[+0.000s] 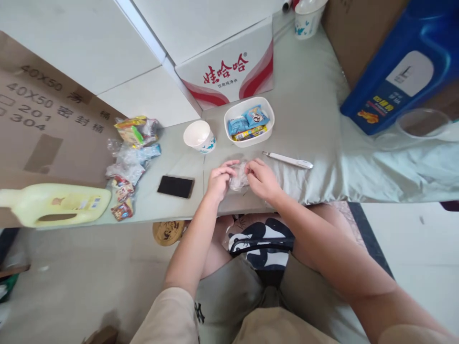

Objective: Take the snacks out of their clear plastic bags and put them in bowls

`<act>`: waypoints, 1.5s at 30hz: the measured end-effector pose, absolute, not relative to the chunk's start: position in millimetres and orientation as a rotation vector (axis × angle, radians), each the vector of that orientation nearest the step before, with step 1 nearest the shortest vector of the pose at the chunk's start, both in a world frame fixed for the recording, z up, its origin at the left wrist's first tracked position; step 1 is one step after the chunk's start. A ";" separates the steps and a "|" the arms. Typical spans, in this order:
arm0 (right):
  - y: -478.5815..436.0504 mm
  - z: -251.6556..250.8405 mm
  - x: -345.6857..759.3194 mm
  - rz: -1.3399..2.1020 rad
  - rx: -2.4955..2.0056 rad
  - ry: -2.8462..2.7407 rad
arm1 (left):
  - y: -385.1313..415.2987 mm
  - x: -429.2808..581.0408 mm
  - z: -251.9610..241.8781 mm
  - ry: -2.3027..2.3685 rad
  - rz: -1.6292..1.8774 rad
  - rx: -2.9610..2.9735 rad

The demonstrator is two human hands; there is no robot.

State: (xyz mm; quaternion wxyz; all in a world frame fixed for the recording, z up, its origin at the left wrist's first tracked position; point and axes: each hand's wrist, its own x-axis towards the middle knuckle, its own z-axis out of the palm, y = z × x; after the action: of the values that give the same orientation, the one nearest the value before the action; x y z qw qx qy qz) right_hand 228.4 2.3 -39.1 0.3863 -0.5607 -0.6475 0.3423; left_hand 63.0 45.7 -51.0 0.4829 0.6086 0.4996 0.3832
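Near the table's front edge, a clear, crinkled plastic wrapper (238, 177) lies between my two hands. My left hand (221, 180) holds its left side, with the fingers curved over it. On the right side, my right hand (260, 177) pinches the plastic with bent fingers. Just behind them stands a white tub (253, 140) with blue packets (255, 116) and a yellow packet (253, 133) inside. A white paper cup (199, 137) is upright to the left of the tub. The white pen-like tool (289, 159) rests to the right of my right hand.
A black phone (175, 187), a pile of snack packets (131, 157) and a yellow bottle (64, 204) lie on the left. A blue jug (398, 71) and a clear round container (423, 124) are at right. Behind are a printed carton (229, 67) and another cup (307, 21).
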 end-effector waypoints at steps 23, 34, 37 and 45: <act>6.9 -44.7 274.9 0.444 -1.694 -1.705 | 40.5 26.7 -63.1 1.453 1.259 1.707; -0.7 -47.9 249.1 0.524 -1.676 -1.984 | 45.7 17.8 -72.2 1.533 1.231 1.634; -2.1 -47.2 268.2 0.398 -1.829 -1.961 | 49.3 9.9 -64.0 1.614 1.239 1.816; -1.5 -46.7 274.8 0.128 -1.761 -1.798 | 48.0 24.1 -57.2 1.342 1.061 1.761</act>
State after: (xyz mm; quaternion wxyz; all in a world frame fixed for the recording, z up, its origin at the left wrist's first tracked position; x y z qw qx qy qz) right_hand 274.8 -1.5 -46.7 0.3058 -0.6652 -0.6795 0.0485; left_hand 24.1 48.0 -57.2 0.3364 0.6754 0.5148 0.4071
